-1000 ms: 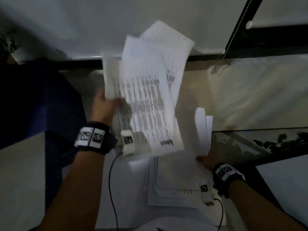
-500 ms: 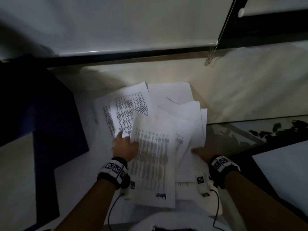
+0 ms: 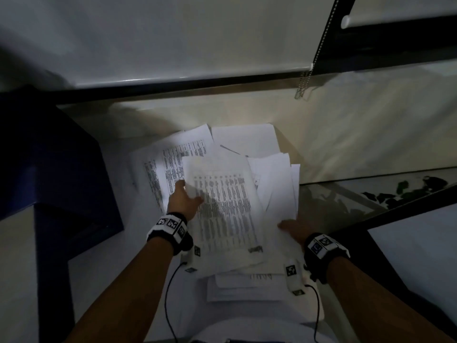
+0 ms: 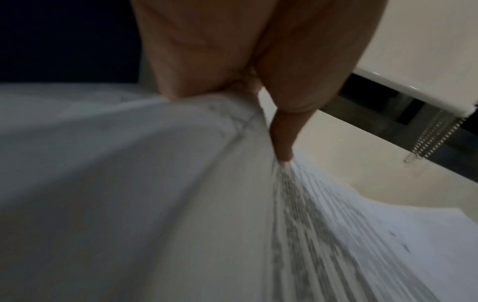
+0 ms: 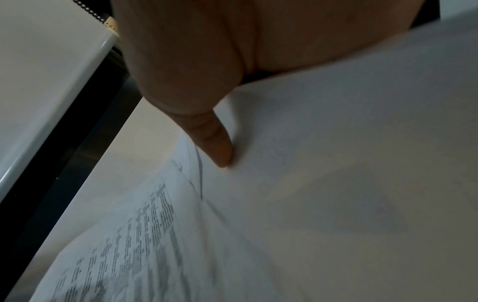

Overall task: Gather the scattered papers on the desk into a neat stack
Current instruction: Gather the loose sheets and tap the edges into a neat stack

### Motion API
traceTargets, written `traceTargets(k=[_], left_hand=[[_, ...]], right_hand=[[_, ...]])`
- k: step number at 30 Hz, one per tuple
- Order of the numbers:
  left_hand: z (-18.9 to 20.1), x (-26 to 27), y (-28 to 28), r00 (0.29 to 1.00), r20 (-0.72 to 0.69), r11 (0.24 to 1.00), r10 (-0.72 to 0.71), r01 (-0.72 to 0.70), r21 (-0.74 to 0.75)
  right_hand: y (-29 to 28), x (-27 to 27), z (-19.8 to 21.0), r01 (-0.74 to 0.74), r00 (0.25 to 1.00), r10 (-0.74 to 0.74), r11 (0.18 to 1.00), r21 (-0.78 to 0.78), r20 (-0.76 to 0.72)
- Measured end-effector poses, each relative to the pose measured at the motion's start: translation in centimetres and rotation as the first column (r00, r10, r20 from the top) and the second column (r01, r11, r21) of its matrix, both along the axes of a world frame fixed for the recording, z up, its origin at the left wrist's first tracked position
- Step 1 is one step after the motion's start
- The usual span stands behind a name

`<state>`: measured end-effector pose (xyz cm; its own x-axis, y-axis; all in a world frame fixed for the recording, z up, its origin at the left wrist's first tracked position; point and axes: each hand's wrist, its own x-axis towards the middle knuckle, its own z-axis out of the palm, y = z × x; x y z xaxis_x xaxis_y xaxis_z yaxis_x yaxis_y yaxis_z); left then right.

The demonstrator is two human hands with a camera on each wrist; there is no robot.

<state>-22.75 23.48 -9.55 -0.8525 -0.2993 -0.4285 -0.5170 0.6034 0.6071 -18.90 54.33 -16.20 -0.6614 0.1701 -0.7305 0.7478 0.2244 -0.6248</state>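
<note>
Many papers (image 3: 222, 211) lie fanned on the desk (image 3: 333, 144), pinched at opposite edges so they can be squared: gripped by the left hand (image 3: 184, 199), and, seemingly, thumb over fingers beneath, by the right hand (image 3: 293, 229).

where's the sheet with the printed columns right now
In the head view the printed sheet lies on top of the paper pile, centre of the desk, between the left hand and right hand.

light: dim | roller blind (image 3: 173, 40) | bead chain (image 3: 303, 87) | glass tabletop (image 3: 346, 199)
</note>
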Motion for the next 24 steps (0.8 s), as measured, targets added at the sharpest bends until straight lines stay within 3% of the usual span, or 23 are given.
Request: traceTargets(k=[2, 5, 8, 10, 11, 13, 16, 20, 22, 24], left_hand=[[-0.7, 1.2, 1.4, 0.999, 0.008, 0.997, -0.039, 0.039, -0.065], [-2.2, 2.7, 4.4, 0.977, 0.004, 0.973, -0.212, 0.211, -0.093], [-3.3, 3.3, 5.7, 0.953, 0.015, 0.951, -0.301, 0.302, -0.071], [-3.4, 3.4, 5.4, 0.953, 0.011, 0.951, -0.303, 0.303, -0.064], [-3.4, 3.3, 5.0, 0.957, 0.008, 0.955, -0.289, 0.289, -0.061], [-3.3, 2.7, 3.3, 0.977, -0.023, 0.975, -0.214, 0.212, -0.068], [-3.2, 1.3, -0.7, 0.996, -0.080, 0.991, 0.051, -0.060, -0.117], [-3.1, -0.3, -5.6, 0.911, 0.057, 0.879, 0.408, -0.375, -0.294], [-2.7, -0.7, -6.2, 0.885, 0.167, 0.876, 0.435, -0.373, -0.306], [-3.0, -0.8, -5.7, 0.896, 0.241, 0.904, 0.373, -0.292, -0.311]], right_hand=[[0.1, -0.1, 0.0, 0.069, 0.997, -0.068, 0.997, -0.040, 0.026], [0.6, -0.6, -2.0, 0.138, 0.990, -0.134, 0.985, -0.101, 0.049], [2.4, -1.0, -7.7, 0.143, 0.989, -0.133, 0.976, -0.162, 0.068], [2.6, -0.7, -7.2, 0.057, 0.997, -0.051, 0.989, -0.140, 0.051], [1.9, -0.4, -4.9, 0.013, 0.999, -0.010, 0.996, -0.088, 0.037], [2.1, -0.1, -4.8, -0.064, 0.998, 0.064, 0.998, -0.027, 0.010], [2.7, -0.3, -7.0, -0.122, 0.992, 0.123, 0.992, 0.032, -0.027], [2.2, -0.5, -7.4, -0.147, 0.987, 0.152, 0.982, 0.119, -0.041], [2.1, -0.5, -7.2, -0.151, 0.986, 0.159, 0.976, 0.154, -0.043], [1.1, -0.3, -5.0, -0.159, 0.984, 0.169, 0.974, 0.161, -0.047]])
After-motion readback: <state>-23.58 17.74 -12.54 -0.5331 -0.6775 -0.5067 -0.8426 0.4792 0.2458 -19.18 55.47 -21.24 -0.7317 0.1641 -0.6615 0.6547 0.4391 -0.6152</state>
